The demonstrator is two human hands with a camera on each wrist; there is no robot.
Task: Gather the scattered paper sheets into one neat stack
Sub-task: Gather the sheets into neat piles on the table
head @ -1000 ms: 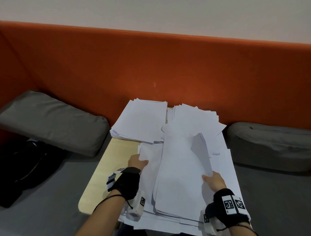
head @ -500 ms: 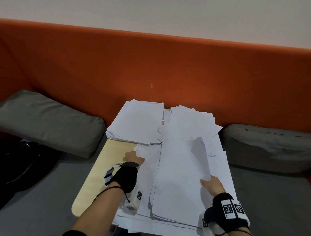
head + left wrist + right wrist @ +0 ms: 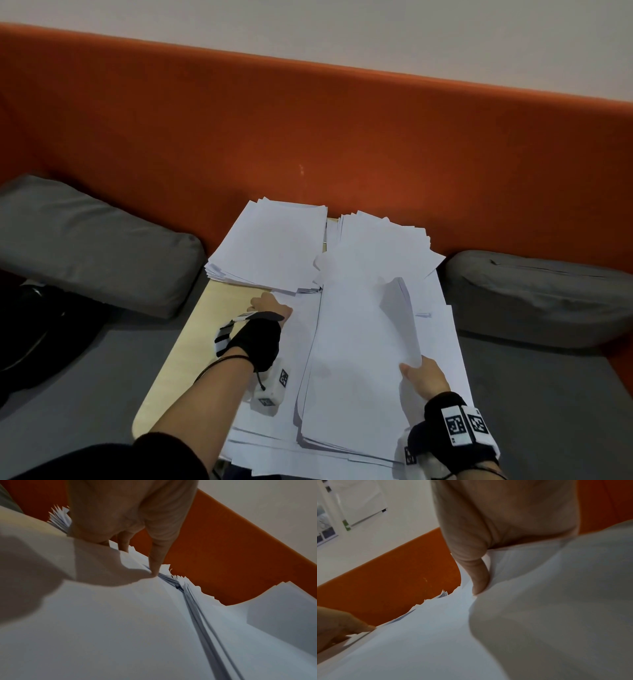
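The head view was evenly, softly lit and fairly sharp, its wide lens bowing the orange backrest (image 3: 342, 137) at the edges. A lifted sheet (image 3: 404, 318) cast a grey shadow on the paper below. Both wrist views were dimmer — close paper blurred, the hands' undersides in shade. A broad soft shadow lay beside the left hand (image 3: 130, 513); no glare showed.

I saw white paper sheets (image 3: 359, 359) fanned unevenly along the pale wooden table (image 3: 178, 370), a right edge curling upward; a tidier white stack (image 3: 274, 246) lay at the far-left corner.
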